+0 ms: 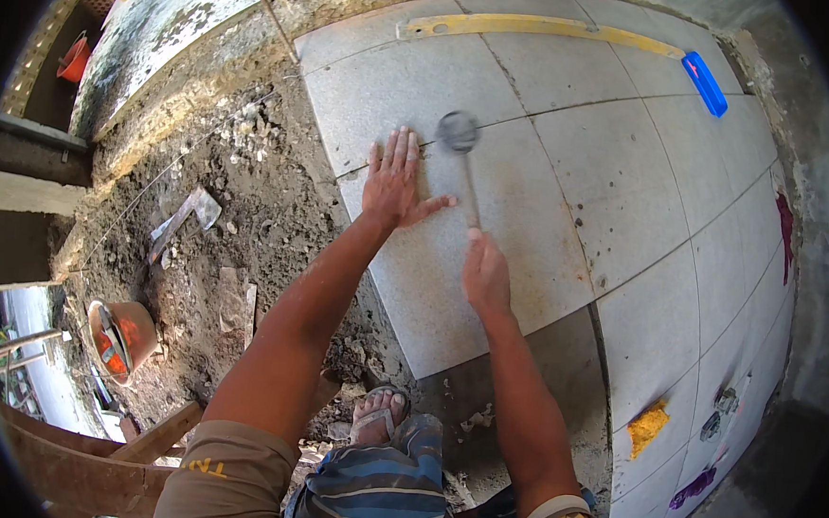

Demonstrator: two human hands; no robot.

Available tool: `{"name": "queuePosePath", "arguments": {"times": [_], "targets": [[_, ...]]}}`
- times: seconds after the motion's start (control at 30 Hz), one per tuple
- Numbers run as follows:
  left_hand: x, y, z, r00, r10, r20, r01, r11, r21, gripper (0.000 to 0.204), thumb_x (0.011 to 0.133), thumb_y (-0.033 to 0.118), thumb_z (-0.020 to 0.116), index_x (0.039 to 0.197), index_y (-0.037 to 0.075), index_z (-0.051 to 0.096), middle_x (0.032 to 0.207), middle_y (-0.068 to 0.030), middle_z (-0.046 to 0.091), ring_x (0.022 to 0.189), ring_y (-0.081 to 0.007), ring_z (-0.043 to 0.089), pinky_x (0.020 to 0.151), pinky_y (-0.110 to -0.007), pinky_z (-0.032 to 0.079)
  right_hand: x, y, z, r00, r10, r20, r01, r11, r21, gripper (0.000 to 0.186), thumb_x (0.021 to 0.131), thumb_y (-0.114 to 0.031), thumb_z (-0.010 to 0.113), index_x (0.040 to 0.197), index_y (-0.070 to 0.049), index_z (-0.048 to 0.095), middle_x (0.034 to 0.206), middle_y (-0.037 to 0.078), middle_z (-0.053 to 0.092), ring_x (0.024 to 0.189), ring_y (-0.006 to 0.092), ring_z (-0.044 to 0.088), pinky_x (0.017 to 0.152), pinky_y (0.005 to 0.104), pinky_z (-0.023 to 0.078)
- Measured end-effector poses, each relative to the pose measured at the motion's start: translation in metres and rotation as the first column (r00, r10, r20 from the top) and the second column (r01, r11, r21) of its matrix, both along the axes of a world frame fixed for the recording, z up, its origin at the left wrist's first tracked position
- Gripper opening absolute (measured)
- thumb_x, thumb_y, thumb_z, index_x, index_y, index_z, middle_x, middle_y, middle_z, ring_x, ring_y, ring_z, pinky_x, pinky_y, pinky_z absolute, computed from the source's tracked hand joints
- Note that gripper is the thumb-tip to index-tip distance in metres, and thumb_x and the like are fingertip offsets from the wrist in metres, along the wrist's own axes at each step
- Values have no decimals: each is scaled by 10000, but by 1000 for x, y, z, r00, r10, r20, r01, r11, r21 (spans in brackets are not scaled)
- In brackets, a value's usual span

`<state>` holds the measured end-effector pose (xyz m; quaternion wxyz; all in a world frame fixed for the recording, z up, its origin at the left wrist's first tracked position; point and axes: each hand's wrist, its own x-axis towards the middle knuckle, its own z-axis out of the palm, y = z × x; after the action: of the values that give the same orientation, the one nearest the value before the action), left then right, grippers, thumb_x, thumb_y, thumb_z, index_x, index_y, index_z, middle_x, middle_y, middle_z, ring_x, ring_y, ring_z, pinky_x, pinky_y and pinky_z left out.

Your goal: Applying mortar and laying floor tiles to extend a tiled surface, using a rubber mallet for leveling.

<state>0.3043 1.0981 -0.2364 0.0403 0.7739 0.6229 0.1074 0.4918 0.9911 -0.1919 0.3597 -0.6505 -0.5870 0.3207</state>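
My left hand [400, 184] lies on a pale grey square tile [446, 289], palm down with fingers stretched out, near the joint with the tile above it. My right hand [482, 273] grips the handle of a mallet [458, 132], whose dark round head is blurred over the tile, just to the right of my left fingertips. The tile's lower edge borders a dark bed [540, 371] beside my right forearm.
A yellow level [543, 27] and blue plastic block [703, 84] lie on tiles along the far side. Rough mortar ground holds a trowel-like tool [194, 217] and bucket [117, 336] at left, with timber [88, 476] below. A grey wall [816, 284] edges the right.
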Motion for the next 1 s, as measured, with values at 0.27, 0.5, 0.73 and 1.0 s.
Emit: {"name": "queuePosePath", "arguments": {"times": [0.27,0.5,0.73,1.0], "targets": [[3,1,-1,996,1,-86,-3,1000,-26,1343,741,938,429,1582,-59,108,1669,-225,111,1565,-322,54,1253,-518,43,5,0,-3,993,28,117,-17,995,-96,448,1070,-420,392,948,-20,552,765,320,618,781,532,629,642,591,469],[3,3,1,994,-15,-111,7,998,-65,1336,745,922,461,1581,-60,110,1666,-230,112,1564,-329,56,1252,-518,48,6,-2,-15,955,69,290,-8,978,-209,401,1056,-406,445,940,-35,543,752,290,650,757,526,644,623,582,502],[1,4,4,988,-21,-154,7,996,-91,1335,746,907,485,1579,-65,104,1664,-238,104,1564,-336,46,1252,-524,49,-1,-11,1,982,20,189,15,983,-182,440,1061,-430,416,919,-38,556,753,295,649,770,525,648,657,592,498],[-14,-28,-8,987,156,-42,-157,987,-21,1296,791,915,380,1572,-84,115,1663,-251,103,1559,-366,37,1245,-539,14,-1,-35,39,980,52,-195,-70,994,-83,481,1076,-447,382,944,-28,580,748,249,623,729,493,616,644,533,461]]}}
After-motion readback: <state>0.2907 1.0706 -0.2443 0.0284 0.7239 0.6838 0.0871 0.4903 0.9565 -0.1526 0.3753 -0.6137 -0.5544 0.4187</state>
